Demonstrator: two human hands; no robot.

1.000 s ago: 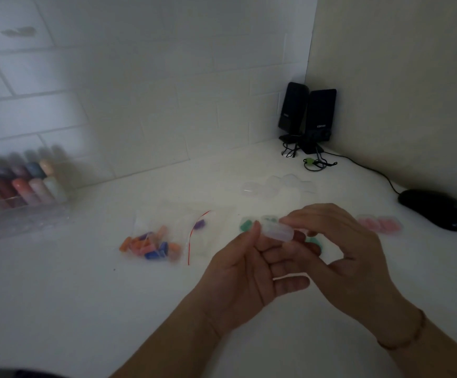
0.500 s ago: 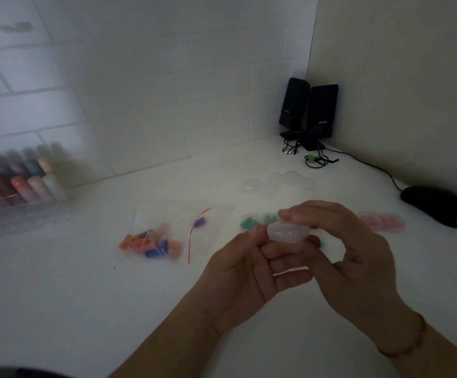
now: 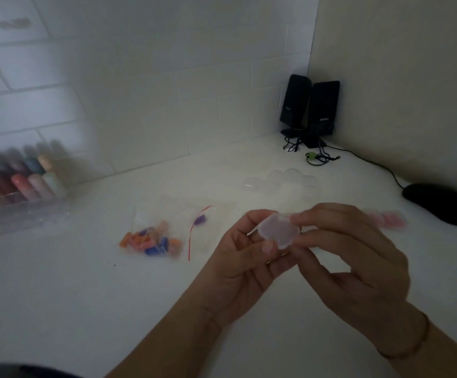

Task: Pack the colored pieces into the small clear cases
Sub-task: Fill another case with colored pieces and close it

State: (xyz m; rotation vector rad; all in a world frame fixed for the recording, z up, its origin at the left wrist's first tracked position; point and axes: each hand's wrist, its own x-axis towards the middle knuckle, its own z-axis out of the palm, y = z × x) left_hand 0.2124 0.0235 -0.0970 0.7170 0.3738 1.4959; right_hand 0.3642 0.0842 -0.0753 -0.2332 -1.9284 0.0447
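White countertop (image 3: 58, 296) fills the lower frame, dim light, meets a white brick-pattern tiled wall (image 3: 140, 77) across the top and a plain beige wall (image 3: 399, 77) upper right, corner between them

Pair of black desktop speakers (image 3: 310, 110) stands in that corner, cables tangled at the base with a green clip (image 3: 311, 155), one cable runs right along the wall toward a black computer mouse (image 3: 440, 203) at the right edge

Containers:
- clear organizer box (image 3: 23, 211) at left edge against the tiled wall, rows of coloured bottles (image 3: 28, 178) inside (blurred, can't tell what kind)
- clear zip bag (image 3: 167, 230) with red seal strip lying flat at frame centre-left, orange, pink and blue pieces (image 3: 151, 241) bunched in its lower left end, one purple piece (image 3: 199, 220) apart near the strip
- cluster of clear cases (image 3: 279, 181) on the counter, above the hands, contents not discernible
- cases with pink pieces (image 3: 388, 221) just right of the right hand, partly hidden behind it

Hands together at centre-right, held above the counter. Left hand (image 3: 238, 263) pinches a small clear case (image 3: 277, 230) from the left, thumb on its near edge. Right hand (image 3: 358, 255) grips the same case from the right with curled fingertips (thin bracelet (image 3: 404, 350) on that wrist). Case looks milky, can't tell if lid is open or if anything is inside
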